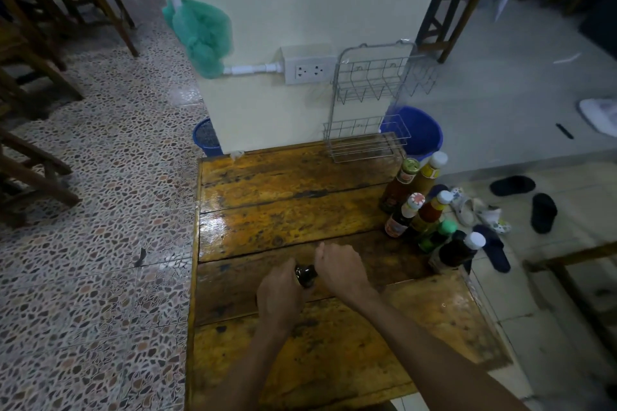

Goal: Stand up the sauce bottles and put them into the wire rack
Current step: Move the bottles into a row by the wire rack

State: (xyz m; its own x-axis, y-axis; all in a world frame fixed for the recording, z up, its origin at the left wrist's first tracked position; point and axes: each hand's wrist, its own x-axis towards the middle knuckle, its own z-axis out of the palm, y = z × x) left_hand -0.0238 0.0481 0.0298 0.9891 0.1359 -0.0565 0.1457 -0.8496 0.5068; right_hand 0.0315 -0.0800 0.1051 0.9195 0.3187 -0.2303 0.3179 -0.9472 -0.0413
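A dark sauce bottle [306,275] lies between my hands on the wooden table [283,197]. My left hand [279,294] wraps its body and my right hand [340,269] grips its other end, so most of it is hidden. Several sauce bottles [425,210] stand upright in a cluster at the table's right edge, among them a green-capped one [437,237] and a dark one with a white cap [459,252]. The two-tier wire rack [367,103] stands at the table's far edge against the wall, with both tiers empty.
A blue bucket [420,130] sits behind the rack and a small blue basket [207,137] by the wall's left corner. A wall socket [309,70] is left of the rack. Slippers [521,203] lie on the floor at right. Wooden chairs [40,43] stand at left.
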